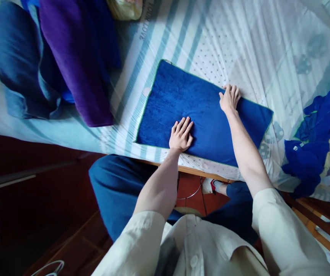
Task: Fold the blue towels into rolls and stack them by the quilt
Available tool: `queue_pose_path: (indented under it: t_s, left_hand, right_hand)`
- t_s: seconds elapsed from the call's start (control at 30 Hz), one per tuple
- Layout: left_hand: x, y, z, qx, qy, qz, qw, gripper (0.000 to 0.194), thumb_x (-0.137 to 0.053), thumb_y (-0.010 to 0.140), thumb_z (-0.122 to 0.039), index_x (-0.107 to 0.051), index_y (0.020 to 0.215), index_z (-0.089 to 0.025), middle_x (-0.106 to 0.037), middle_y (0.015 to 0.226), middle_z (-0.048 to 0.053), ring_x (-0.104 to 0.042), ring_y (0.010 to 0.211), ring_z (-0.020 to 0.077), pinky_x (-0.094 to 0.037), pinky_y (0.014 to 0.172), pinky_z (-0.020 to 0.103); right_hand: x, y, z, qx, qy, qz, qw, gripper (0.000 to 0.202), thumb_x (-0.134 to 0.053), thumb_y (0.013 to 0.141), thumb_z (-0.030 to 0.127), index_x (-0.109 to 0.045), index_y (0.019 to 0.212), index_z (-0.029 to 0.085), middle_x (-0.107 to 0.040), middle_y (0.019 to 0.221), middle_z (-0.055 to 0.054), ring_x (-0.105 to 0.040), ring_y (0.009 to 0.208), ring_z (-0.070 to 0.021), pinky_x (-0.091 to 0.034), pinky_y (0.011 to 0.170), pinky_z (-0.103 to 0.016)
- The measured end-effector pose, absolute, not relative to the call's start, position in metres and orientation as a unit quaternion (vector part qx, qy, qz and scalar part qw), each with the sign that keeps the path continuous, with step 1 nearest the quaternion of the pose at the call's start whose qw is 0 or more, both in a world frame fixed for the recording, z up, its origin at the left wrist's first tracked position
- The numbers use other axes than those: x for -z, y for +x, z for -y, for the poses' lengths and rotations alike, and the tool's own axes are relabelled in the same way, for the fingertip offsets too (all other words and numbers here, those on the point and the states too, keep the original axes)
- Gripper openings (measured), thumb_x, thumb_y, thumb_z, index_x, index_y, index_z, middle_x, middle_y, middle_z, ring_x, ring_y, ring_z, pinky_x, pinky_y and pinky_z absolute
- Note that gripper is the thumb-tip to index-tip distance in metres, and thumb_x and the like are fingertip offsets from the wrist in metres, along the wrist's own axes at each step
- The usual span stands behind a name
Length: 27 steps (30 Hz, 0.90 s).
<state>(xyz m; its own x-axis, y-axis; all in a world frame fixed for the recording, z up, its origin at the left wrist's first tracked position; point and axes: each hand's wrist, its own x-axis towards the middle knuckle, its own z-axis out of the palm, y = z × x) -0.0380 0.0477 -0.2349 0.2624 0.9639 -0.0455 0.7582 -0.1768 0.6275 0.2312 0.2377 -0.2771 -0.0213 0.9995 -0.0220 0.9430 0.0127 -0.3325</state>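
Blue towel (202, 115), flat on striped sheet (159, 50). Left hand (180, 135): open, palm down near towel's front edge. Right hand (229, 98): open, fingers spread, at towel's far edge.

Left of the flat royal-blue terry towel (199, 115), I see the folded purple fleece blanket (75, 57) cut off by the top edge, and the smeared denim-blue bundle (18, 65) too blurred to identify.
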Motion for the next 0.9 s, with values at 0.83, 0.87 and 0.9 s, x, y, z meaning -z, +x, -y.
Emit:
queue_pose_path:
  t_s: [0.83,0.87,0.9]
  left_hand:
    - [0.157,0.059,0.121,-0.352,0.101,-0.672,0.644,0.063,-0.076,0.080,-0.061,-0.059,0.127,-0.024,-0.048,0.059,-0.009,-0.043,0.047,0.0090,-0.036,0.050,0.024]
    - [0.159,0.058,0.119,-0.356,0.070,-0.661,0.657,0.066,-0.079,0.076,-0.062,-0.059,0.126,-0.023,-0.047,0.058,-0.009,-0.042,0.046,0.0079,-0.034,0.049,0.024]
    - [0.162,0.057,0.115,-0.360,0.045,-0.653,0.665,0.067,-0.081,0.074,-0.062,-0.060,0.123,-0.023,-0.047,0.058,-0.010,-0.042,0.046,0.0071,-0.033,0.048,0.023]
  right_hand:
    - [0.275,0.207,-0.266,-0.267,-0.729,0.621,0.103,0.057,-0.007,0.112,0.039,-0.046,0.127,0.001,-0.042,0.147,-0.020,-0.014,0.157,-0.0318,-0.015,0.116,-0.073]
    - [0.276,0.207,-0.266,-0.270,-0.728,0.621,0.109,0.055,-0.008,0.112,0.038,-0.047,0.127,0.002,-0.042,0.148,-0.020,-0.014,0.157,-0.0312,-0.014,0.116,-0.073]
    - [0.277,0.208,-0.266,-0.271,-0.727,0.620,0.116,0.052,-0.011,0.112,0.037,-0.047,0.127,0.003,-0.042,0.148,-0.019,-0.015,0.157,-0.0306,-0.014,0.117,-0.073]
